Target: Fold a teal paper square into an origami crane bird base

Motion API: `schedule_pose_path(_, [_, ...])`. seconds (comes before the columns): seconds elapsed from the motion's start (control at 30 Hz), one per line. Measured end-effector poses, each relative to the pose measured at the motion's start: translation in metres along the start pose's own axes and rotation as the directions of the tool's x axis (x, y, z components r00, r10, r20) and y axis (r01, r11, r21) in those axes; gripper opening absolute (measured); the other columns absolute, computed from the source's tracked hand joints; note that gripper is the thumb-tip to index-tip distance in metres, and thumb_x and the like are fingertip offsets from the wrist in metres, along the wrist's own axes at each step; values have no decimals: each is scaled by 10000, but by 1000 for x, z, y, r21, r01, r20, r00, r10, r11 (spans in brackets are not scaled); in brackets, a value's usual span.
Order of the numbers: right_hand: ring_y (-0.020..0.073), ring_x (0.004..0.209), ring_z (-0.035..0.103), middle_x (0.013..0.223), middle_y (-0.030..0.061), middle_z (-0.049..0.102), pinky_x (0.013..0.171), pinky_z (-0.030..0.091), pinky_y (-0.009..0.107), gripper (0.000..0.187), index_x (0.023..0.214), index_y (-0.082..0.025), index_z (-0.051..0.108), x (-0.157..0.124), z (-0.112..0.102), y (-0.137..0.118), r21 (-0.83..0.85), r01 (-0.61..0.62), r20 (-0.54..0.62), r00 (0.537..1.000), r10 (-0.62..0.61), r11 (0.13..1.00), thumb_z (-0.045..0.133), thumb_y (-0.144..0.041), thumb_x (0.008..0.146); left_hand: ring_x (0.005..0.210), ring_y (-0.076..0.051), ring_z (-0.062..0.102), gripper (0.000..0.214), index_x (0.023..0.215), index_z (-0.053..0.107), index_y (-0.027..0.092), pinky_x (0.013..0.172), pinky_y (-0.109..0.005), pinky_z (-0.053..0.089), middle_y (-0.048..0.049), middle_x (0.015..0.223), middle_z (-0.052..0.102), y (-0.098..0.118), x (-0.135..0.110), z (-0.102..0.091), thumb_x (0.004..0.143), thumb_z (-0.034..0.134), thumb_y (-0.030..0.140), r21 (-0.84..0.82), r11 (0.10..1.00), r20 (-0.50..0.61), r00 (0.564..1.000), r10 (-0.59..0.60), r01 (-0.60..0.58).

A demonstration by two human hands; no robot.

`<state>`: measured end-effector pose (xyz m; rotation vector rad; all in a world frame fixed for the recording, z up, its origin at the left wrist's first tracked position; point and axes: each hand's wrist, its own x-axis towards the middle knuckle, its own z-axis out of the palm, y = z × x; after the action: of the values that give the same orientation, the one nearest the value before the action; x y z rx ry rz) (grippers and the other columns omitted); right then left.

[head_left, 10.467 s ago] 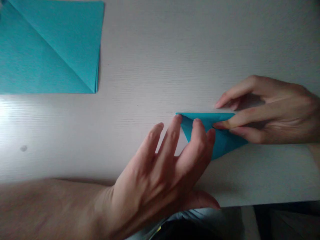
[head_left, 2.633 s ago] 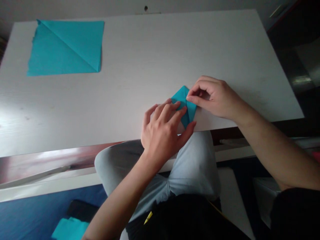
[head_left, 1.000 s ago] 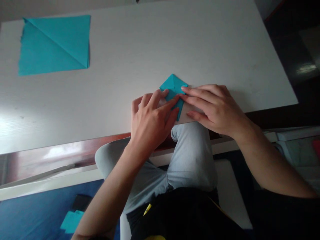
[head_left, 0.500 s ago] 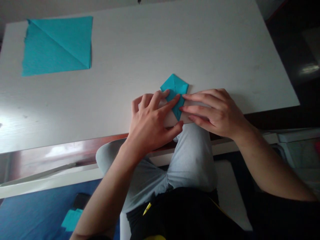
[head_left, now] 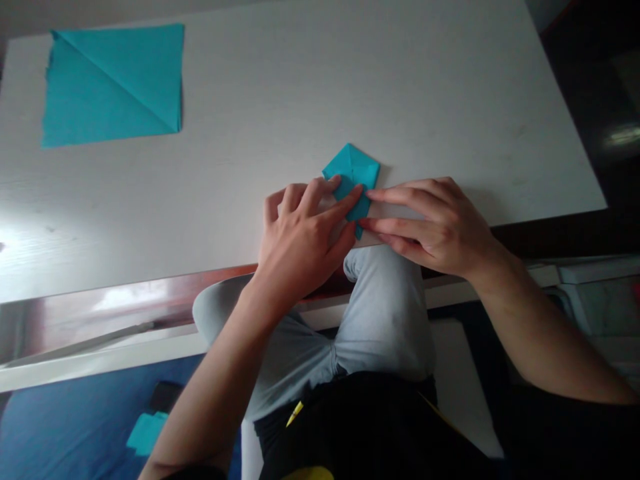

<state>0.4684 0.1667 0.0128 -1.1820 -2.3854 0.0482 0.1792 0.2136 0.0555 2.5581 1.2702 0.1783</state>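
My left hand [head_left: 303,230] is resting, fingers spread, on the folded turquoise paper [head_left: 354,167], and my loosely extended right hand [head_left: 430,220] is touching its right edge. It is lying near the tabletop [head_left: 450,100] front, a larger creased sheet [head_left: 113,87] resting farther left.

1. A small folded turquoise paper [head_left: 351,170], kite-shaped and creased down from its far corner, lies near the front edge of a pale table [head_left: 425,93].
2. Its narrow tip, partly hidden, points toward that edge.
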Motion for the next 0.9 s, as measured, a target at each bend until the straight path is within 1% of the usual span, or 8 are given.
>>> schedule_pose_path(0.17, [372,1433,818,1789,60,829,1137,620,595,322,1555,-365,883,-3,-1,1,-58,109,3,994,-109,992,798,-411,1248,1692,-484,619,609,1925,663,377,1393,-756,499,-120,1987,607,0,0,0,1323,574,377,6,1000,12,1000,-3,3])
schedule_pose_path(0.27, [365,1462,807,1823,18,805,1187,610,612,293,1529,-421,883,-4,-2,1,-40,108,32,994,-107,993,790,-449,1253,1689,-487,625,606,1918,672,386,1377,-762,511,-120,1983,613,1,1,0,1321,572,371,3,1000,11,1000,-5,5])
schedule_pose_path(0.33, [364,1477,800,1830,-1,799,1213,605,620,281,1508,-442,890,-4,-3,1,-33,99,53,994,-97,995,794,-439,1245,1692,-483,623,605,1914,677,388,1382,-762,509,-116,1991,605,1,1,-1,1319,571,364,0,1000,12,1000,-6,6])
schedule_pose_path(0.47, [378,1449,801,1780,76,827,1198,606,613,271,1475,-360,896,-2,-6,2,-57,162,50,986,-159,985,840,-380,1210,1692,-485,616,606,1924,663,390,1378,-768,509,-108,2006,591,1,1,-2,1329,550,368,9,1000,26,1000,-4,4])
schedule_pose_path(0.57, [358,1444,804,1774,50,830,1184,616,605,267,1484,-397,892,-5,-8,5,-18,221,45,975,-220,975,802,-392,1233,1694,-475,624,599,1917,669,394,1393,-764,506,-98,2002,598,0,0,-2,1329,561,368,1,1000,21,1000,2,-2])
schedule_pose_path(0.73, [395,1464,805,1871,-20,766,1211,625,645,375,1567,-512,891,-9,-8,6,35,41,68,997,-43,999,831,-534,1197,1684,-457,638,590,1907,680,411,1398,-748,512,-85,1983,622,1,0,0,1330,563,368,4,1000,1,1000,-9,9])
schedule_pose_path(0.83, [372,1434,840,1760,38,853,1161,631,607,537,1741,-400,790,-7,-4,4,18,95,-60,994,-94,995,782,-602,1244,1676,-440,651,549,1874,715,417,1409,-732,508,-83,1942,667,3,1,2,1347,566,452,-19,999,-25,999,-28,27])
schedule_pose_path(0.9, [360,1449,850,1702,56,889,1157,621,588,565,1787,-347,750,-4,-1,4,-8,116,-67,991,-116,993,748,-584,1274,1670,-434,665,534,1848,741,415,1414,-717,511,-87,1911,698,5,1,4,1335,619,497,-21,999,-49,998,-45,44])
